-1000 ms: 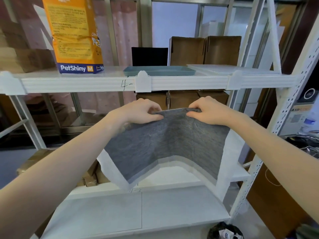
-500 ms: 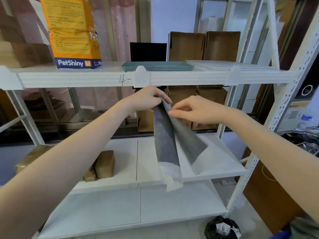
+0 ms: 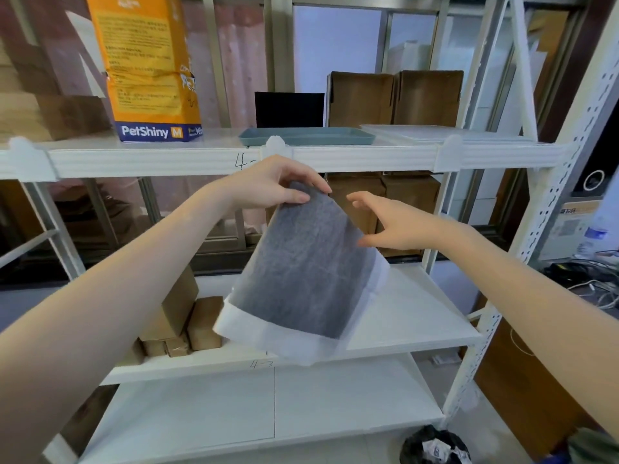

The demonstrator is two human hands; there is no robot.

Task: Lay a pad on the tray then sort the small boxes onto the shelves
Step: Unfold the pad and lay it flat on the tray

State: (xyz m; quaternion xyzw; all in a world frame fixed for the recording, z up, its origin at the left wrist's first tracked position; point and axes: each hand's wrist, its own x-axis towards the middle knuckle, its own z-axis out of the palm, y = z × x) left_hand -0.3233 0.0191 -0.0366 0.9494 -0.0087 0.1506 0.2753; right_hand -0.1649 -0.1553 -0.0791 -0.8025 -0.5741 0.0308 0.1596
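Observation:
A grey pad (image 3: 301,269) with a white border hangs folded in front of the shelves, pinched at its top edge by my left hand (image 3: 271,185). My right hand (image 3: 392,222) hovers just right of the pad with fingers spread, holding nothing. The blue-grey tray (image 3: 306,137) lies on the upper shelf, above and behind my hands. Small brown boxes (image 3: 187,316) are stacked at the left of the middle shelf.
An orange PetShiny bag (image 3: 150,72) stands on the upper shelf left of the tray. Open cardboard boxes (image 3: 392,98) and a black panel (image 3: 289,108) sit behind it. A white flat tray (image 3: 442,133) lies to the right. A black rubbish bag (image 3: 435,447) is on the floor.
The pad went from spread between both hands to folded. My right hand has let go of it and drawn back to the right; my left hand alone holds it now.

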